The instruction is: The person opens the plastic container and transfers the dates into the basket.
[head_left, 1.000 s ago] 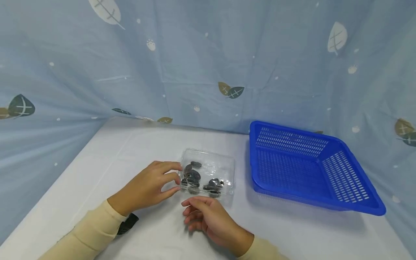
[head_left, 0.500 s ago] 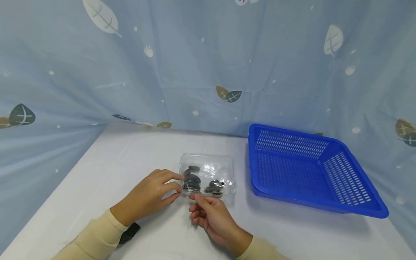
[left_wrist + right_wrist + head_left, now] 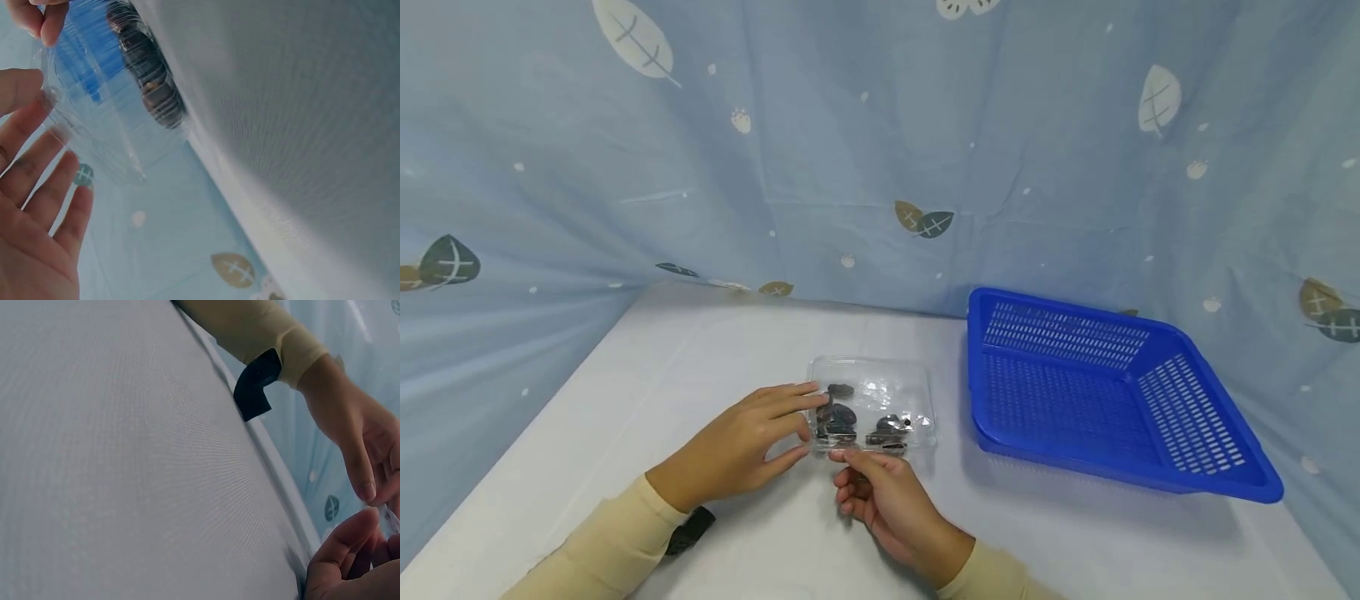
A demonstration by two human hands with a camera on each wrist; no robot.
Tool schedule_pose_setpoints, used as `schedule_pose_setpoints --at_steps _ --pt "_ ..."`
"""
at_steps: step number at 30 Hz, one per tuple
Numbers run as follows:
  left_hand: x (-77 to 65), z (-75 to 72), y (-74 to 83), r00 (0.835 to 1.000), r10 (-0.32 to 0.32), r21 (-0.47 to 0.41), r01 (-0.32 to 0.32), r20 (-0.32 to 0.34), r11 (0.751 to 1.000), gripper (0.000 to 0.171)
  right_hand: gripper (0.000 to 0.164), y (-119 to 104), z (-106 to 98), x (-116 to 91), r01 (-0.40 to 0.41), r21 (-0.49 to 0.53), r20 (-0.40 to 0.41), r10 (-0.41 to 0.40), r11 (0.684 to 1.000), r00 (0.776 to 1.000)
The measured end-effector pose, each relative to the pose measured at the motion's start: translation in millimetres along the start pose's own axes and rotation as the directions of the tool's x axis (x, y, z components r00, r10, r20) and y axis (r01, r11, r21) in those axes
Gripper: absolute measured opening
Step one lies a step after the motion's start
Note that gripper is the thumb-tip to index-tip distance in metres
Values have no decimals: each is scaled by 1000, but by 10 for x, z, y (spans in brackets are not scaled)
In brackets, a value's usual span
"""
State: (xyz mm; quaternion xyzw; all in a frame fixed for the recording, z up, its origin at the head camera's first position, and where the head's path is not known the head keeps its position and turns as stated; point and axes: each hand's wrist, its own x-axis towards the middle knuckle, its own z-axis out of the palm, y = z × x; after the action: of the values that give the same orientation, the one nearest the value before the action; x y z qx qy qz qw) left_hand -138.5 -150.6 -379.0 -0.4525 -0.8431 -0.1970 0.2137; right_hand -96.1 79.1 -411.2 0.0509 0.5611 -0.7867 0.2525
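Note:
A clear plastic clamshell box (image 3: 887,392) rests on the white table with several dark, shiny oval pieces (image 3: 842,415) inside, most at its left and front; their kind is unclear. My left hand (image 3: 745,442) lies at the box's left side. Its fairly straight fingers touch the wall and lid edge, also visible as spread fingers (image 3: 47,181) in the left wrist view. At the front edge my right hand (image 3: 895,508) pinches the plastic rim between thumb and index finger, the other fingers curled below. The two hands' tips nearly meet in the right wrist view.
A blue perforated basket (image 3: 1075,450) stands on the table to the right of the box. A blue leaf-print cloth (image 3: 820,150) hangs behind and at the sides. Under my left cuff shows a black bent piece (image 3: 256,387).
My right hand has come up to the box's front edge and its thumb and index finger have met the rim. My left fingers have straightened and reach farther over the box's left side.

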Motion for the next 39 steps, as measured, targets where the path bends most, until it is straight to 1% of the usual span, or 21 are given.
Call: schedule_pose_setpoints --at_steps 5,11,13,15,19,21,27,35,37,39 --pt "18 6 -1 1000 18 -34 -18 5 999 23 42 -26 -7 -7 -4 -1 17 4 1000 1000" --pt "29 7 -12 999 5 -50 -2 53 999 23 45 -9 -13 -10 -22 19 10 22 1000 1000" --pt "35 10 -15 998 9 -32 -6 68 999 22 46 -10 -15 -7 -27 22 4 27 999 1000" --pt "36 10 -11 997 28 0 -28 71 1000 23 46 -13 -14 -8 -32 21 0 32 999 999" --pt "34 11 6 996 58 71 -62 62 996 22 46 -25 -6 -9 -34 12 2 34 999 999" --pt "30 15 14 997 55 88 -60 60 994 22 46 -30 -4 -8 -33 9 4 33 999 999" --pt "14 31 33 998 35 106 -41 55 994 23 45 -37 -5 -9 -26 17 16 26 1000 1000" --pt "4 58 39 998 24 104 -30 57 994 17 45 -43 -23 -19 -34 17 36 34 999 999" --pt "2 63 34 998 25 107 -31 56 994 20 46 -47 -29 -18 -35 12 45 34 999 998" --pt "5 67 25 998 28 109 -33 51 994 26 47 -51 -34 -13 -31 8 53 31 999 998"
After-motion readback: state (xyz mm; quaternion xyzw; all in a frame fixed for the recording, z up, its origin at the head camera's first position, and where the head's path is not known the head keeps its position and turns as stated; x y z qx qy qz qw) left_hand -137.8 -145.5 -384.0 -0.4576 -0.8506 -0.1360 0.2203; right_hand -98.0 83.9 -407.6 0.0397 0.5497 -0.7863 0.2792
